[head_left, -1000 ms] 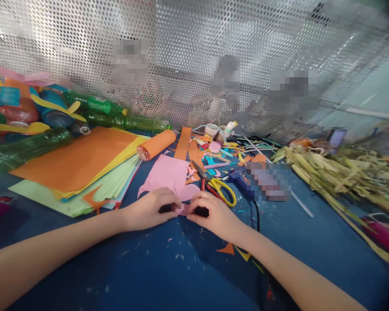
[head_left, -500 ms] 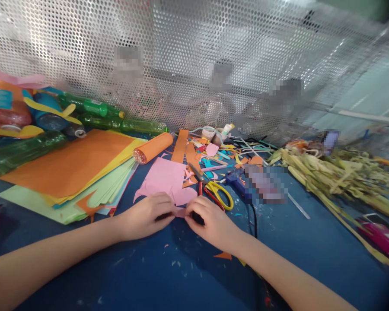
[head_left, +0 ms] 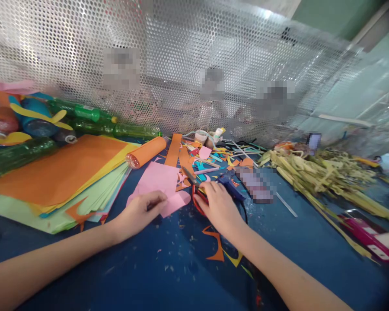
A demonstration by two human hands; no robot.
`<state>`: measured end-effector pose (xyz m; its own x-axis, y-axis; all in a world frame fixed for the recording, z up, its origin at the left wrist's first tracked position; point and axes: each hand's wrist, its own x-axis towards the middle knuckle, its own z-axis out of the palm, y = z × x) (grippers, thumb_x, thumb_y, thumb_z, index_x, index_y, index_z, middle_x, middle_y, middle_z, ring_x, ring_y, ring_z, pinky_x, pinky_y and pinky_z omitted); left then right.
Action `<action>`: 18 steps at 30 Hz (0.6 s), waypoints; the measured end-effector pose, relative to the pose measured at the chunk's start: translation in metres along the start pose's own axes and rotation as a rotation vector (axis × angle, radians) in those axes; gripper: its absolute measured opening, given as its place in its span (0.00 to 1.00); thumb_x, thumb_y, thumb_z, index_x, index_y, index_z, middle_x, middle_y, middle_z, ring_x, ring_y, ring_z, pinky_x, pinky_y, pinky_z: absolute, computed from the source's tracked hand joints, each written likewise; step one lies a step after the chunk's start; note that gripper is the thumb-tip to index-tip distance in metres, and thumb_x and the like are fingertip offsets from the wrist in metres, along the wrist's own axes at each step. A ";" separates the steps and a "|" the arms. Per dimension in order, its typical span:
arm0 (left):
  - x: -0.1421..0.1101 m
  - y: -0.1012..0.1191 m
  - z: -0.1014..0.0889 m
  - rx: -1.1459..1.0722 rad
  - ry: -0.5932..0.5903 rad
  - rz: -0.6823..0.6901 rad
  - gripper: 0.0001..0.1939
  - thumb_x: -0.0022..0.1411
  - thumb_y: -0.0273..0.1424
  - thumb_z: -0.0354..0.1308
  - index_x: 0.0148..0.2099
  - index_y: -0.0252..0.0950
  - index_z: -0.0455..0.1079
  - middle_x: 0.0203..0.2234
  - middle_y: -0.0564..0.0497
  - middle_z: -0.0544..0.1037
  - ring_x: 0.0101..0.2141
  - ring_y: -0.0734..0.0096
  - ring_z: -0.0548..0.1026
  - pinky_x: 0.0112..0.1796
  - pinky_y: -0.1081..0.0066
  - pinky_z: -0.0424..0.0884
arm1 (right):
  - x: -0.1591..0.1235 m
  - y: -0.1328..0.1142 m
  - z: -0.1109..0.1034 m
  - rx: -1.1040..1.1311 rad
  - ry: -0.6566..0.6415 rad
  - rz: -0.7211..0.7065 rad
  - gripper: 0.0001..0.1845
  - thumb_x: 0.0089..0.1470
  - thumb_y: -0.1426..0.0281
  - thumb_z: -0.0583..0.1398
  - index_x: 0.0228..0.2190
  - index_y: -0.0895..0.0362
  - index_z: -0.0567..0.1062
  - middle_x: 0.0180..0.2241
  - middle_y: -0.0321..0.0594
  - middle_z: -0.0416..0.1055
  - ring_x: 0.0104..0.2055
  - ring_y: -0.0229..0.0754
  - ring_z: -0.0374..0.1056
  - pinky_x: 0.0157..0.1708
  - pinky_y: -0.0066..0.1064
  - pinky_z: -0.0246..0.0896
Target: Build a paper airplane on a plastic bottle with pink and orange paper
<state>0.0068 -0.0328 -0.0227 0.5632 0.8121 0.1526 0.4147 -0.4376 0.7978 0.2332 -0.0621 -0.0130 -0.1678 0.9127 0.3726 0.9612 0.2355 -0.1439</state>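
My left hand (head_left: 139, 214) pinches a pink paper piece (head_left: 178, 203) with a rounded end, held just above the table. Behind it lies a larger sheet of pink paper (head_left: 158, 175), its near edge partly covered by my fingers. My right hand (head_left: 220, 207) is closed over the handles of a pair of scissors (head_left: 190, 176). The dark blades point away to the left, and a red handle loop shows under my fingers; the yellow loop is mostly hidden.
Coloured paper sheets (head_left: 65, 172) and an orange-wrapped roll (head_left: 147, 151) lie left, with green plastic bottles (head_left: 94, 125) behind. A blue glue gun (head_left: 231, 185), a blurred phone (head_left: 256, 185) and dried husks (head_left: 311, 172) are right. Orange scraps (head_left: 218, 246) lie near my right arm.
My right hand has let go of the pink paper piece and moved right onto the scissors. My left hand keeps the piece and has shifted slightly left. The view has turned a little.
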 end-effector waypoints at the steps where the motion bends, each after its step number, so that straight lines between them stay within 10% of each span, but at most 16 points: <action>1: 0.002 -0.001 -0.002 -0.039 0.017 -0.049 0.11 0.62 0.34 0.46 0.35 0.35 0.68 0.28 0.54 0.74 0.30 0.71 0.72 0.32 0.73 0.66 | 0.002 0.007 0.001 -0.124 -0.011 0.056 0.12 0.54 0.65 0.55 0.36 0.61 0.68 0.36 0.51 0.68 0.39 0.51 0.65 0.39 0.41 0.60; 13: 0.012 -0.004 -0.009 -0.246 0.051 -0.162 0.14 0.59 0.37 0.48 0.38 0.33 0.70 0.29 0.51 0.74 0.32 0.67 0.72 0.34 0.71 0.65 | 0.005 0.026 0.012 0.047 -0.196 0.223 0.11 0.55 0.66 0.53 0.31 0.63 0.66 0.33 0.57 0.69 0.40 0.57 0.67 0.38 0.42 0.58; 18: 0.023 -0.005 -0.011 -0.283 0.078 -0.237 0.15 0.55 0.39 0.51 0.37 0.33 0.70 0.25 0.52 0.74 0.27 0.68 0.72 0.28 0.73 0.66 | 0.013 0.029 0.010 0.388 -0.190 0.229 0.14 0.59 0.62 0.45 0.34 0.59 0.63 0.30 0.45 0.70 0.33 0.44 0.69 0.32 0.33 0.62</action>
<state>0.0098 -0.0081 -0.0166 0.4151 0.9096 -0.0205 0.3070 -0.1189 0.9443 0.2563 -0.0404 -0.0218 -0.0332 0.9919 0.1228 0.8314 0.0957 -0.5473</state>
